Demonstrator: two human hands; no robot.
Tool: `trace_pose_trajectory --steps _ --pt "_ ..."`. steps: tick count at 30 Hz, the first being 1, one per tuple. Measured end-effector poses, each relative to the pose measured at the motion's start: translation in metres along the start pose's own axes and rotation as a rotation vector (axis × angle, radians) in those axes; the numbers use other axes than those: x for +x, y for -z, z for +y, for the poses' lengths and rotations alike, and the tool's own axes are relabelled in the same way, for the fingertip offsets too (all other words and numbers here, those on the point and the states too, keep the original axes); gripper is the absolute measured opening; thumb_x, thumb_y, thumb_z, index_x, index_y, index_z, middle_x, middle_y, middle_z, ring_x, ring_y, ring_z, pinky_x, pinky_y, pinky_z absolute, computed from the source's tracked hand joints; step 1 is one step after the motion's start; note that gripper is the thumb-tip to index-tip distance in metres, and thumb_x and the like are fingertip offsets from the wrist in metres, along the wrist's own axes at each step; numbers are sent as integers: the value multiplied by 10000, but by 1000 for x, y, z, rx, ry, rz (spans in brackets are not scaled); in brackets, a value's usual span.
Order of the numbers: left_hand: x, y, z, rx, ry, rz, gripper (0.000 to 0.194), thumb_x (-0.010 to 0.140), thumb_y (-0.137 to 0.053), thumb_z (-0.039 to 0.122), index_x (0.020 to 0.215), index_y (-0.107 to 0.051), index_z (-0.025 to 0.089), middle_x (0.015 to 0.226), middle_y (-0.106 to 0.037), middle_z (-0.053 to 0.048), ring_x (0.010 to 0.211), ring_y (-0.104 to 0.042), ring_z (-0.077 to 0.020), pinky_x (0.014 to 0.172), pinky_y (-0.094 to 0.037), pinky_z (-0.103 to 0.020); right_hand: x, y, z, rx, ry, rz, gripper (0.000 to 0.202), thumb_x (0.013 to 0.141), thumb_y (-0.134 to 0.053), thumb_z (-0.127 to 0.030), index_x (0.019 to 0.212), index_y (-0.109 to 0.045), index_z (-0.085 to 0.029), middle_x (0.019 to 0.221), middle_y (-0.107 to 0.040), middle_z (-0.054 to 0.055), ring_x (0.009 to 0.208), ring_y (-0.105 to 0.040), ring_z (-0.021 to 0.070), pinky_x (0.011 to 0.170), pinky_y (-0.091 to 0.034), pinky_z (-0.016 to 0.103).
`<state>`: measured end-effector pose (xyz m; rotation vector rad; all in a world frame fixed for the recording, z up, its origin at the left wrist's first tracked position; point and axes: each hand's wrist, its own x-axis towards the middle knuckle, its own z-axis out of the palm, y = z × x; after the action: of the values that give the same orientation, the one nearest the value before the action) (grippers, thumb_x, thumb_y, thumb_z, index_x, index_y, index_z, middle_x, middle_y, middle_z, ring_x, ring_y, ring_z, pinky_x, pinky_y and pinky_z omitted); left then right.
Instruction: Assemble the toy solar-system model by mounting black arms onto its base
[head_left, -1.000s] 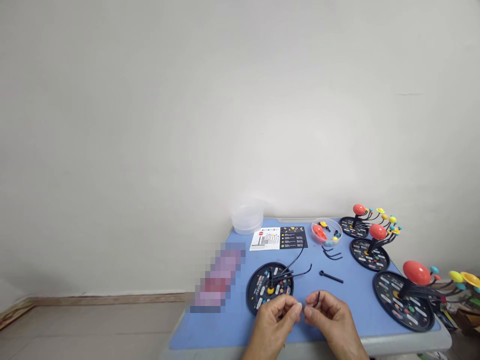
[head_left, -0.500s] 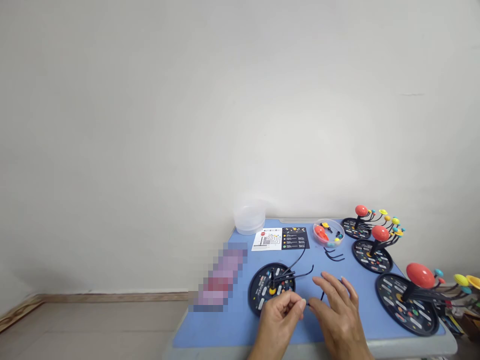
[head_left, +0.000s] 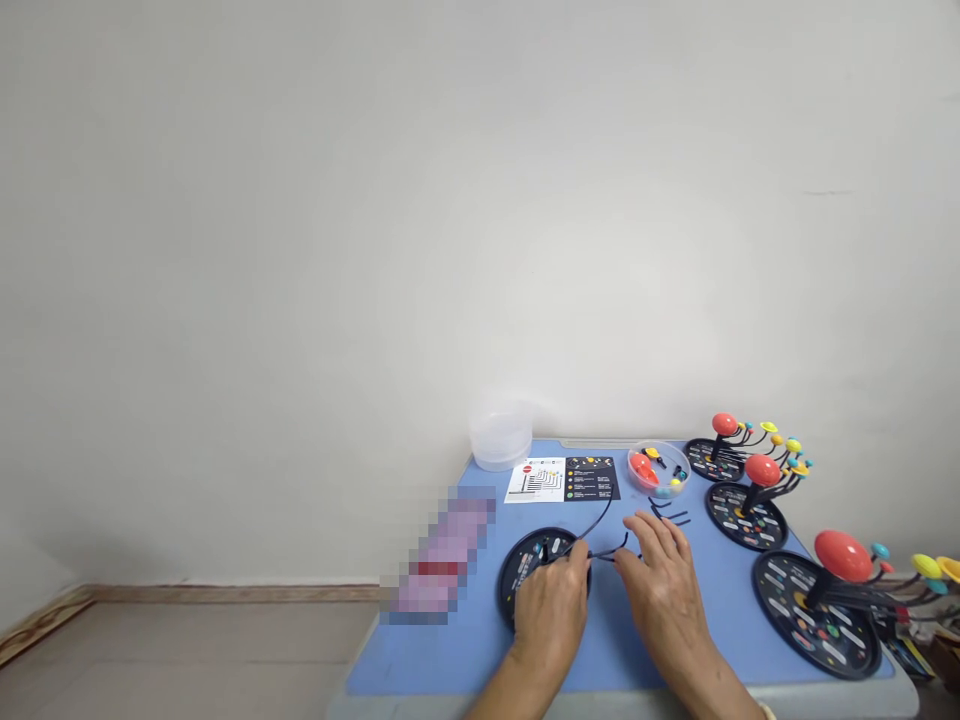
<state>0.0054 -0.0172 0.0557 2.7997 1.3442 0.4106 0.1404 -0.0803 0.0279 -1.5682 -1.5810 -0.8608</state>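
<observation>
A round black base (head_left: 517, 560) with printed labels and a short upright post lies partly under my left hand (head_left: 551, 605). Closed fingers of that hand grip a thin black curved rod (head_left: 602, 556) close to the post; its inner end is hidden. Holding the rod's outer part between thumb and fingers, my right hand (head_left: 664, 580) is to the right of the base. Another black curved rod (head_left: 602, 515) sticks out from the post toward the back. Several loose black rods (head_left: 670, 514) lie on the blue tabletop behind my right hand.
Assembled planet models stand along the right, the nearest with a red ball (head_left: 843, 555). A clear dish (head_left: 658, 470) holds red, yellow and black parts. Behind the base lie a printed sheet (head_left: 562, 480) and a clear tub (head_left: 501, 442). A blurred pinkish item (head_left: 450, 550) lies left.
Both hands have moved away from me, carrying the rod from in front of the base to its post. My left hand now covers part of the base.
</observation>
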Motion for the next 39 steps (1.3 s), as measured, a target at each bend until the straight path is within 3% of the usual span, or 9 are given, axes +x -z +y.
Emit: trace_pose_trajectory --steps 3,12,20,39 --pt "-3 -4 -5 -25 -57 58 254 945 -455 120 991 -688 207 801 -772 -66 727 -743 -250 548 -460 -251 -5 -2 -2 6 -12 -15 258 916 -472 -107 770 -659 -210 1098 -670 98 1132 -555 255 988 -390 465" --pt "-9 -29 -28 -100 -298 323 219 952 -482 158 1023 -685 201 756 -758 -37 639 -727 -195 553 -472 -241 -13 3 -9 5 -33 0 265 915 -473 -114 758 -656 -224 1196 -649 106 1221 -508 261 984 -383 443" --pt "-9 -31 -30 -171 -378 523 375 1028 -299 216 950 -665 193 701 -732 -14 587 -706 -158 540 -479 -236 -13 -3 -15 31 -34 42 307 957 -425 -156 755 -647 -227 1180 -652 96 1226 -492 240 1018 -337 446" --pt "-8 -32 -28 -197 -384 551 392 1031 -294 225 928 -670 184 699 -728 -19 596 -705 -154 555 -502 -240 -17 -3 -16 19 -66 27 323 958 -416 -147 736 -637 -225 1133 -663 94 1156 -537 241 993 -360 458"
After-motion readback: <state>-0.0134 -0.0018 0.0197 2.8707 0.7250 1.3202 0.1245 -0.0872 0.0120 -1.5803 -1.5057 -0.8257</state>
